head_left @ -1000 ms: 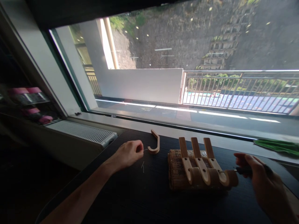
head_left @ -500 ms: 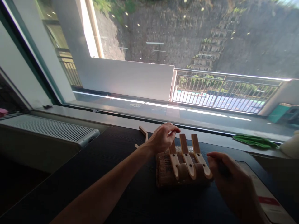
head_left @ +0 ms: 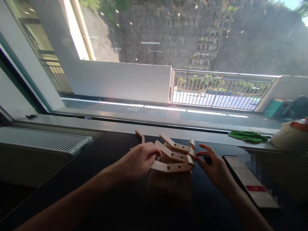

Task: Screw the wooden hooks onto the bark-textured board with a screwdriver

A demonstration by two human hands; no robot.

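Note:
Three pale wooden hooks (head_left: pixel 176 156) with dark screw holes lie side by side over a brown package in clear plastic wrap (head_left: pixel 168 184). Their curved ends face right. At their straight ends, my left hand (head_left: pixel 141 157) is closed, its thumb and fingertips pinched at the middle hook. My right hand (head_left: pixel 214 166) is by the curved ends, thumb and forefinger apart, the thumb very near or touching a hook. A dark patch shows between its fingers; I cannot tell if it is an object. Behind my left hand, another wooden piece (head_left: pixel 140 136) lies partly hidden.
A phone (head_left: pixel 252 183) with a lit screen lies right of my right hand on the dark table (head_left: pixel 96 179). A green cloth (head_left: pixel 247 136) and a pale rounded container (head_left: pixel 288 138) are on the windowsill. A white radiator (head_left: pixel 45 141) stands left of the table.
The hooks have turned, from curved ends toward me to curved ends toward the right. My left hand has moved left and down; my right hand's fingers have spread. The view has shifted right.

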